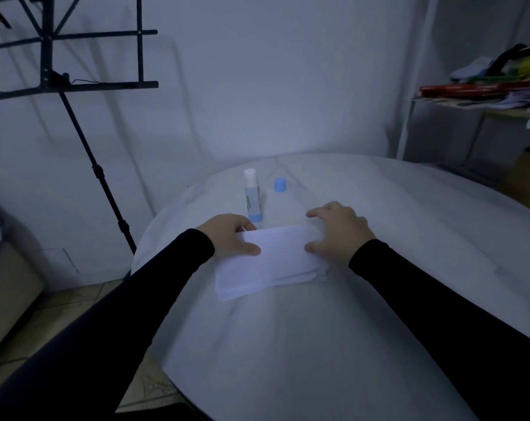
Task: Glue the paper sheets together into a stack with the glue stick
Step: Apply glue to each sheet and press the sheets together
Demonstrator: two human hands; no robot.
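A stack of white lined paper sheets lies on the round white table. My left hand holds the top sheet's far left corner, thumb on top and fingers curled behind the edge. My right hand rests on the stack's right side with fingers spread and thumb on the paper. Just behind the stack an uncapped glue stick stands upright, white glue exposed. Its blue cap sits on the table to the right of it.
A black music stand stands to the left of the table against the white wall. At the right a shelf holds coloured clutter. Tiled floor shows at lower left.
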